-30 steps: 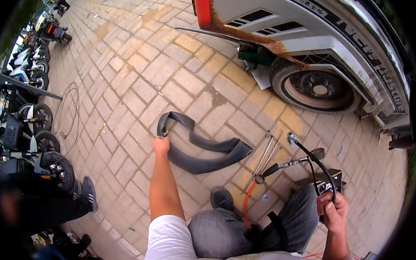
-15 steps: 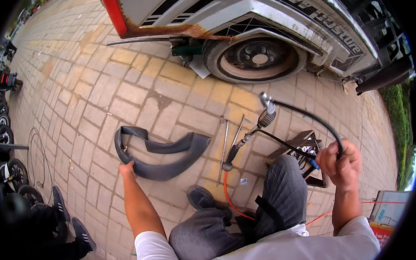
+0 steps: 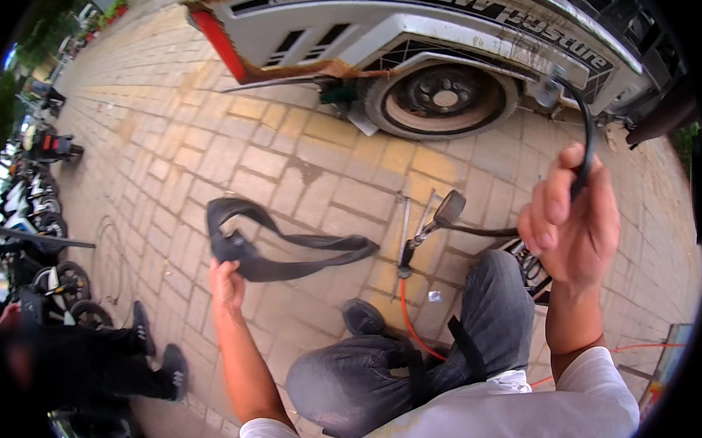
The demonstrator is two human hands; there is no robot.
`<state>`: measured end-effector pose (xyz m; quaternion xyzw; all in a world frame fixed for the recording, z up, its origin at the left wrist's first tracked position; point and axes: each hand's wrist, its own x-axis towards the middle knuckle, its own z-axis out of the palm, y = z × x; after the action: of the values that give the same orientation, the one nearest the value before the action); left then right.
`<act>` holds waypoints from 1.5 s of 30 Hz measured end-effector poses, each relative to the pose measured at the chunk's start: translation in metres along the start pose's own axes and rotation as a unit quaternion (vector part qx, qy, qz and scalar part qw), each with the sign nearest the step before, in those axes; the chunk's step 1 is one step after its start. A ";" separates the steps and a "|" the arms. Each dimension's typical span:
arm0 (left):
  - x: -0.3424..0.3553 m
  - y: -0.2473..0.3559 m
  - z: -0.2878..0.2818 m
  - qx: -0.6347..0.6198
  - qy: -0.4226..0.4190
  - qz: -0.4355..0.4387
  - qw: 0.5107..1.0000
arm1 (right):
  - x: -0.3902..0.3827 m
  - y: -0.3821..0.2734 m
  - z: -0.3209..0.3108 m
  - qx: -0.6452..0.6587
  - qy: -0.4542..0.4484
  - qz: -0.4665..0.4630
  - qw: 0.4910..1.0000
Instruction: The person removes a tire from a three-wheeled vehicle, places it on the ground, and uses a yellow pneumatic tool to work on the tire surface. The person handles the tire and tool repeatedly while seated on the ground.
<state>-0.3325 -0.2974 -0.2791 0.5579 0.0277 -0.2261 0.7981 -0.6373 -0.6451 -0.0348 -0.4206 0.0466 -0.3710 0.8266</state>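
My left hand (image 3: pixel 227 282) is closed on a limp black inner tube (image 3: pixel 298 273) at its near left side. The tube forms a loop in front of me, its far end pointing right. Raised on the right, my right hand (image 3: pixel 576 217) grips a black air hose (image 3: pixel 588 130). The hose arches up from the fingers to a metal end (image 3: pixel 548 94), which is blurred. An inflator with a gauge (image 3: pixel 448 210) stays on the paving, joined to an orange hose (image 3: pixel 412 326). Beside it are long thin metal bars (image 3: pixel 405 217).
A white vehicle (image 3: pixel 311 33) with a rusty lower edge and a black wheel (image 3: pixel 444 97) is parked ahead. My bent knee (image 3: pixel 495 291) partly hides a tool box (image 3: pixel 538 277). On the left are a person's shoes (image 3: pixel 173 371) and several motorbikes (image 3: pixel 54 146).
My right hand has risen, swinging the hose's metal end up and to the right. The inner tube's loop has changed shape in my left hand. My view has shifted.
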 end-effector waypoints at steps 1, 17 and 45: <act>-0.017 0.021 0.038 -0.019 -0.035 0.024 0.999 | 0.000 0.003 -0.007 -0.004 -0.027 -0.004 1.000; -0.041 -0.169 0.224 0.576 -0.347 -0.115 0.731 | -0.024 0.026 -0.040 0.023 -0.001 0.099 0.995; -0.041 -0.163 0.296 -0.002 -0.211 -0.263 0.941 | -0.066 0.004 -0.063 -0.136 -0.045 -0.005 0.990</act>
<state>-0.4944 -0.5960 -0.2993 0.4688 0.0047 -0.5407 0.6984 -0.7070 -0.6422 -0.0938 -0.5456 0.0577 -0.3458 0.7612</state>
